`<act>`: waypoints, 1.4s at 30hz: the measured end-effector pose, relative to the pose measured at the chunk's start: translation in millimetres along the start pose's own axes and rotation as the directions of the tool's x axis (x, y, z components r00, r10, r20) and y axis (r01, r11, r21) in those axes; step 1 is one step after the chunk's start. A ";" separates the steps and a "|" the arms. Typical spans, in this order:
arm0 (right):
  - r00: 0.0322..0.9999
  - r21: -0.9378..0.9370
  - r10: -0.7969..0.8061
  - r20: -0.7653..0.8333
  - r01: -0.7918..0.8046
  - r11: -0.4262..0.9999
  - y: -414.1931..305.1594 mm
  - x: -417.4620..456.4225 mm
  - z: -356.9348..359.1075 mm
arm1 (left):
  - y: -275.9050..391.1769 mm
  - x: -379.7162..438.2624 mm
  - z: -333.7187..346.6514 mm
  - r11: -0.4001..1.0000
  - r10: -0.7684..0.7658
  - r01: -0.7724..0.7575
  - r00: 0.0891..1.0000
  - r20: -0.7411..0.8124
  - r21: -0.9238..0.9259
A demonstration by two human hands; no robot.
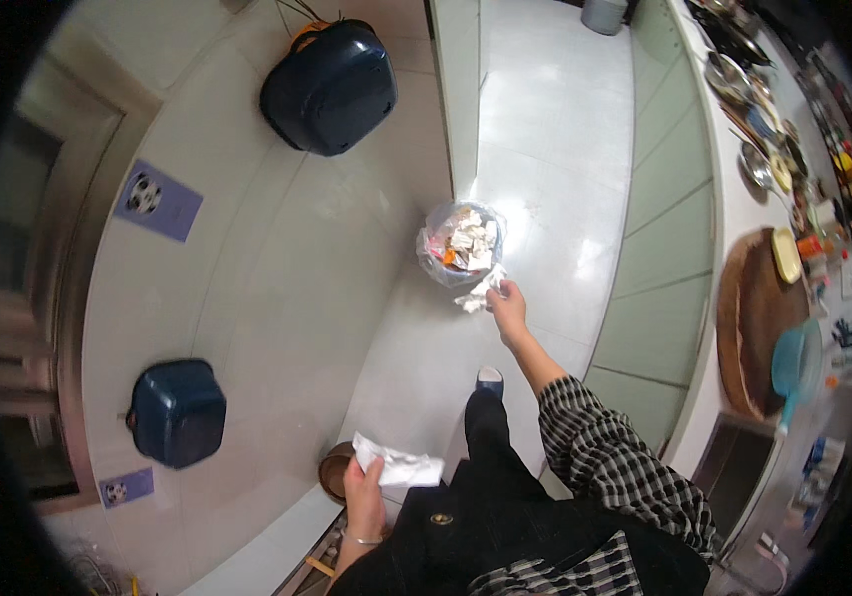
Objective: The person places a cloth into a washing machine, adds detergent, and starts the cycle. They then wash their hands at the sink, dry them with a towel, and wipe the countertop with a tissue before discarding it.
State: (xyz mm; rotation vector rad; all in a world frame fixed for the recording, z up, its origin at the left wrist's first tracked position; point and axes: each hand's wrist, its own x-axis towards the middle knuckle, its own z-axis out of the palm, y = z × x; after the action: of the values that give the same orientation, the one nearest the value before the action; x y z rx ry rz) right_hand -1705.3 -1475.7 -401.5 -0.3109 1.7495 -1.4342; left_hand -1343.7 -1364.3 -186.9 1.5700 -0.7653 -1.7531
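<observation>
Crumpled white tissue (477, 296) is pinched in the fingers of my right hand (509, 307), at the near rim of a trash bin (426, 257) lined with a clear plastic bag. Wadded paper (468, 237) and bits of orange and red wrapping fill the bin nearly to its top. Lower in the view, my left hand (366, 488) grips a folded white tissue (400, 463) in front of my dark apron. Whether the right-hand tissue touches the bag cannot be made out.
Two dark blue plastic basins (329, 86) hang on the tiled wall at left. To the right runs a counter (701, 417) with a round wooden board (750, 328), a turquoise dipper (791, 365) and cookware. A partition edge (463, 112) rises behind the bin. A brown round container (333, 471) sits by my left hand.
</observation>
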 end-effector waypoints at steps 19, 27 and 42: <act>0.941 0.061 0.229 -0.249 -0.221 0.973 71.3 89.4 -87.2 | -25.6 216.2 108.9 0.917 -0.305 0.292 0.952 0.007 0.272; 0.935 0.160 0.272 -0.227 -0.239 0.958 28.9 55.6 -48.0 | 22.8 263.4 131.8 0.924 -0.320 0.271 0.935 0.155 0.272; 0.850 -0.191 0.023 0.527 0.092 0.977 -276.2 17.3 26.7 | 193.9 249.9 248.4 0.990 0.022 0.048 0.879 0.477 -0.133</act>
State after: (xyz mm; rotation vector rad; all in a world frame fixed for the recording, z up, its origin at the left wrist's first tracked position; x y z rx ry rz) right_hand -1780.4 -1592.9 -160.8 -0.7781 1.4348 -1.0499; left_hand -1590.2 -1680.9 -160.2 1.0546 -0.8354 -2.1892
